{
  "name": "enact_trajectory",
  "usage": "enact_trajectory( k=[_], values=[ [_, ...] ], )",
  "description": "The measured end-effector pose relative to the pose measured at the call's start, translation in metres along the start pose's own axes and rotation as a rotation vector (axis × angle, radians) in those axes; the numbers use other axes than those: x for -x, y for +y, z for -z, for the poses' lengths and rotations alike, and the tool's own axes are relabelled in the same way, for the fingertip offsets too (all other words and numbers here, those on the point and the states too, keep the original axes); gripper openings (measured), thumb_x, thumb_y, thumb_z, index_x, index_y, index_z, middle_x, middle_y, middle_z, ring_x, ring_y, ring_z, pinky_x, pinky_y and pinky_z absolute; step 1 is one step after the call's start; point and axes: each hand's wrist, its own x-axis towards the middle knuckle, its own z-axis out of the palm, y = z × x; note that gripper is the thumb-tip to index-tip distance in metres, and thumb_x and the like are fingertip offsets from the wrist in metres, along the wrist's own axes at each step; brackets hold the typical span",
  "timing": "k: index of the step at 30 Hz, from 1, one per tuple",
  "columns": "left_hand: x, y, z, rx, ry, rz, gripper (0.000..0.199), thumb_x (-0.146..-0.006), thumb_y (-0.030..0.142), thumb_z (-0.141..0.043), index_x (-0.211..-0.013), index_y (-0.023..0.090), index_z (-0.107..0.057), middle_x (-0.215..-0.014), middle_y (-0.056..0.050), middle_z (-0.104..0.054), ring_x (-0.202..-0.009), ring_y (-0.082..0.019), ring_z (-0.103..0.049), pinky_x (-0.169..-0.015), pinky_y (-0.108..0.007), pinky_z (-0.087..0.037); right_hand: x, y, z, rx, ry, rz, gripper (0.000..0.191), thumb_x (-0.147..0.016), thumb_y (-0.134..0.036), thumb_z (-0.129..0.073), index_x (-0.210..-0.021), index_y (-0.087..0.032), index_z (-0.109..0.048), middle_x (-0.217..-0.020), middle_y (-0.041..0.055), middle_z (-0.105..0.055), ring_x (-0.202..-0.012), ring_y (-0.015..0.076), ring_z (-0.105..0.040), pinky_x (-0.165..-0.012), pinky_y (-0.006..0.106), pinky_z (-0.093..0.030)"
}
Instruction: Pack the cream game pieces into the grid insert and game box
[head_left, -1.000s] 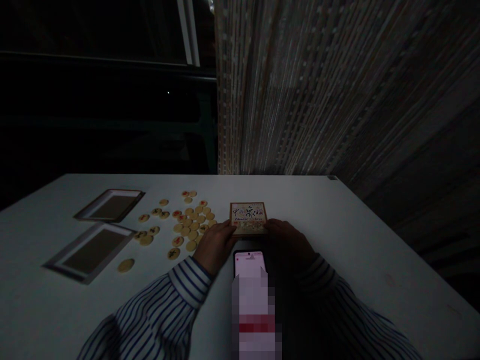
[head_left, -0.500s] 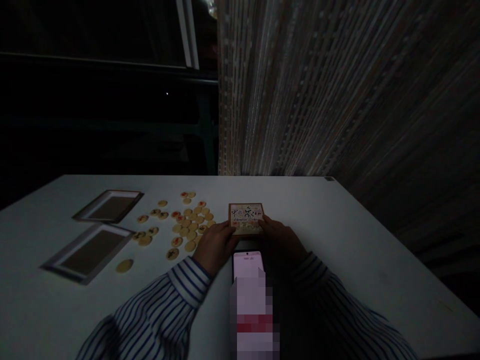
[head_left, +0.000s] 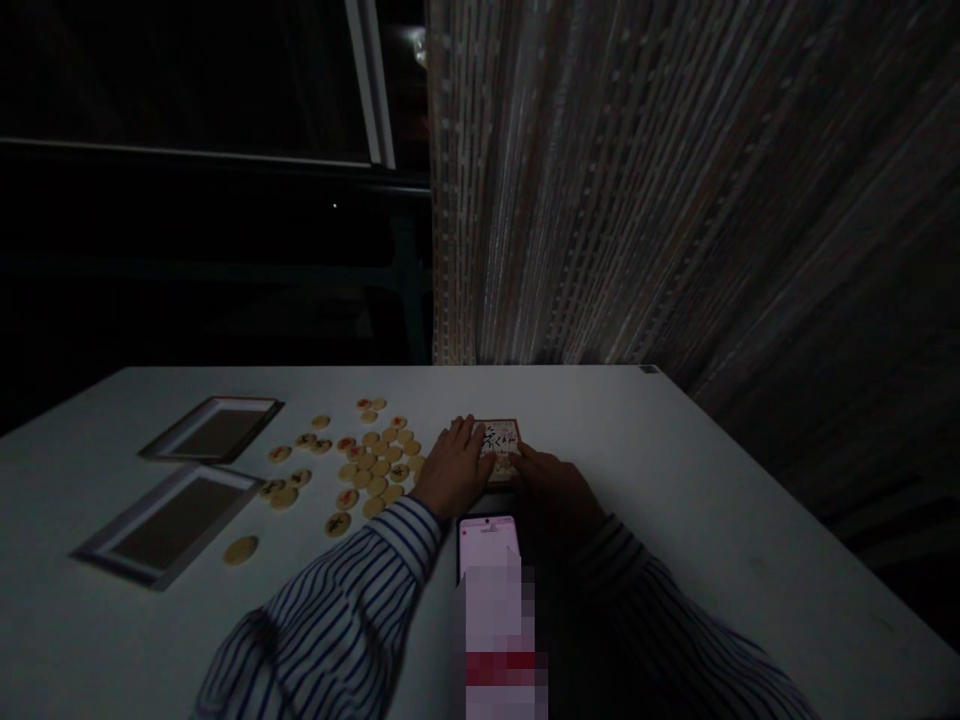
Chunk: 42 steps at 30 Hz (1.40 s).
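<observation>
A small square box (head_left: 501, 440) with black characters on its lid lies on the white table (head_left: 712, 560). My left hand (head_left: 455, 465) rests flat over the left part of the box, its fingers stretched out. At the box's right edge, my right hand (head_left: 555, 485) holds it between thumb and fingers. Just below the box is a lit phone (head_left: 489, 545). Round wooden pieces (head_left: 381, 468), several with red or black characters, are scattered left of my left hand.
Two shallow open trays, a far one (head_left: 225, 432) and a nearer one (head_left: 172, 525), lie at the table's left. A single round piece (head_left: 241, 550) sits beside the nearer tray. Behind the table hangs a string curtain (head_left: 585, 180).
My left hand has moved from the box's left edge to over its lid, covering the left part. My right hand stays at the right edge. The view has shifted slightly.
</observation>
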Motion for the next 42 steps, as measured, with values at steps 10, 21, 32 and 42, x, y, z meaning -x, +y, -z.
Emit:
enact_trajectory(
  k=[10,21,32,42],
  values=[
    [0.002,0.000,-0.004,-0.028,-0.017,0.016,0.051,-0.089,0.041,-0.027,-0.130,0.013,-0.036,-0.140,-0.014,-0.032,-0.130,-0.027,-0.024,-0.103,-0.046,-0.025,-0.015,0.004,-0.013,-0.059,0.149,-0.024,0.038,-0.089,-0.030,-0.030,-0.119,-0.016,-0.049,-0.125,0.0107,-0.051,-0.108,0.0207,-0.049,-0.084,0.033,-0.043],
    [0.002,0.001,-0.004,-0.023,-0.001,0.027,0.050,-0.088,0.039,-0.028,-0.129,0.012,-0.037,-0.139,-0.015,-0.032,-0.129,-0.027,-0.025,-0.102,-0.046,-0.027,-0.053,0.009,-0.032,-0.094,0.074,-0.016,0.048,-0.088,-0.027,-0.028,-0.130,-0.005,-0.037,-0.138,0.0163,-0.034,-0.124,0.0236,-0.034,-0.096,0.041,-0.033],
    [0.006,0.000,-0.006,-0.054,0.036,0.075,0.053,-0.088,0.039,-0.029,-0.128,0.005,-0.036,-0.138,-0.019,-0.033,-0.129,-0.026,-0.028,-0.103,-0.044,-0.026,-0.050,0.008,-0.032,-0.089,0.095,-0.021,0.048,-0.088,-0.028,-0.029,-0.131,-0.007,-0.036,-0.139,0.0153,-0.033,-0.123,0.0240,-0.035,-0.096,0.043,-0.033],
    [0.007,0.002,-0.004,-0.086,0.043,0.075,0.050,-0.088,0.038,-0.028,-0.129,0.011,-0.038,-0.138,-0.014,-0.034,-0.129,-0.026,-0.028,-0.102,-0.045,-0.026,-0.047,0.004,-0.032,-0.062,0.113,0.075,0.047,-0.086,-0.024,-0.032,-0.129,-0.006,-0.038,-0.137,0.0165,-0.035,-0.128,0.0264,-0.027,-0.097,0.046,-0.032]
  ],
)
